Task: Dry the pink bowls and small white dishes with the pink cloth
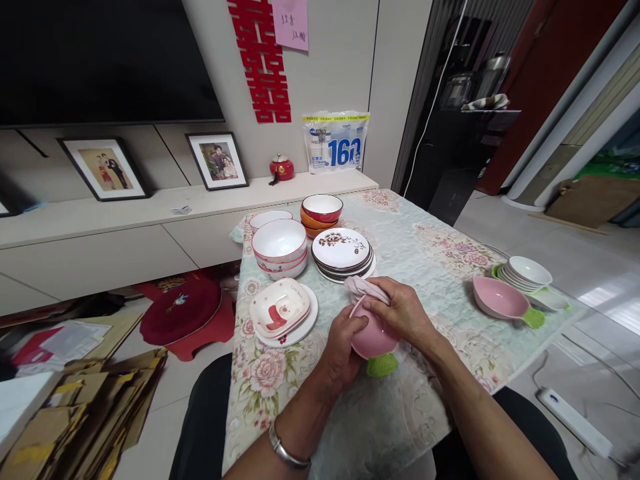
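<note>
Just before plate stack (341, 250): left hand (345, 343) cups pink bowl (373, 340); right hand (400, 313) presses cloth (363, 288) inside. Glazed, probably slippery and fragile; best supported from underneath.

Both forearms enter from the bottom edge and converge at centre; left hand (345, 347) lower, fingers curled in a cupping grip, back of hand toward camera; right hand (403, 313) palm down, fingers bunched in a closed pinch; hands just beside each other.
</note>
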A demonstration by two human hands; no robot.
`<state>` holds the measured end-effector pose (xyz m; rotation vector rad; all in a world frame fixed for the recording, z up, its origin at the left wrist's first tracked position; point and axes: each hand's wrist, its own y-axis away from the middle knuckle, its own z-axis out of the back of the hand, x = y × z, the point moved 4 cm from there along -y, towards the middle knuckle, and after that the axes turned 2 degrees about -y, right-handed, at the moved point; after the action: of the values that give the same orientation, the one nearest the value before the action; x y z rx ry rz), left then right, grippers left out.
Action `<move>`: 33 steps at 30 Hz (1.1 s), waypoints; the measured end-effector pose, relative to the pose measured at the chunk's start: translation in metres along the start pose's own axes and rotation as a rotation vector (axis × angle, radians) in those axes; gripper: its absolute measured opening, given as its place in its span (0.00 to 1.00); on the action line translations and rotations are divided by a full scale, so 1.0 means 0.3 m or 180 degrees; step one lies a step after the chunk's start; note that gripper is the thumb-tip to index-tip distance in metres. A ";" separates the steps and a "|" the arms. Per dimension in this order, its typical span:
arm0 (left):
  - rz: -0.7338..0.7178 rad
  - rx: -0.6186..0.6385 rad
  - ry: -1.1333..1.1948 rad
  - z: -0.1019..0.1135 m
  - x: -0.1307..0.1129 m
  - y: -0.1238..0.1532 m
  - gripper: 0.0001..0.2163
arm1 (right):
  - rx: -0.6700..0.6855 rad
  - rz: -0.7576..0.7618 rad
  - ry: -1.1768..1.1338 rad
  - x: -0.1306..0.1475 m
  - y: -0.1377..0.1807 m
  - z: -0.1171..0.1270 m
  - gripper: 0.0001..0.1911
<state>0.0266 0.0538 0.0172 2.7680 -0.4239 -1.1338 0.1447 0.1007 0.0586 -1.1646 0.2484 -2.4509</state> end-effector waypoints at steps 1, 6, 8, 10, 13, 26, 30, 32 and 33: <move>-0.0003 -0.0026 0.0009 0.001 0.000 0.000 0.17 | 0.0000 0.0002 0.0001 0.001 0.000 0.000 0.15; -0.0058 -0.0209 -0.0015 0.008 -0.001 0.001 0.17 | 0.0041 -0.0070 0.0049 0.004 -0.001 -0.001 0.15; -0.0094 -0.0297 0.0004 0.012 -0.002 0.003 0.18 | 0.0036 -0.0103 0.0091 0.004 -0.002 -0.004 0.15; -0.0147 -0.0394 0.0056 0.017 -0.003 0.004 0.17 | 0.0020 -0.0103 0.0136 0.005 -0.003 -0.007 0.15; -0.0265 -0.0541 0.0136 0.022 -0.009 0.004 0.17 | 0.0048 -0.0089 0.0145 0.010 -0.005 -0.005 0.15; 0.0193 0.0113 0.0004 0.004 0.007 0.003 0.16 | -0.0150 -0.0099 -0.0195 -0.005 -0.005 0.035 0.15; 0.0361 0.0389 -0.0135 -0.003 0.007 0.003 0.19 | -0.0141 0.0141 -0.0170 0.020 0.001 0.048 0.12; 0.0292 0.0432 -0.0160 -0.007 0.005 0.004 0.20 | -0.0101 0.0249 -0.0183 0.033 0.004 0.044 0.10; 0.0255 0.0394 -0.0176 -0.007 0.006 0.003 0.20 | -0.0085 0.0279 -0.0192 0.038 0.004 0.041 0.09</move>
<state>0.0291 0.0524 0.0177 2.7996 -0.6258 -1.2068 0.1482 0.0947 0.0741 -1.2107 0.3083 -2.3397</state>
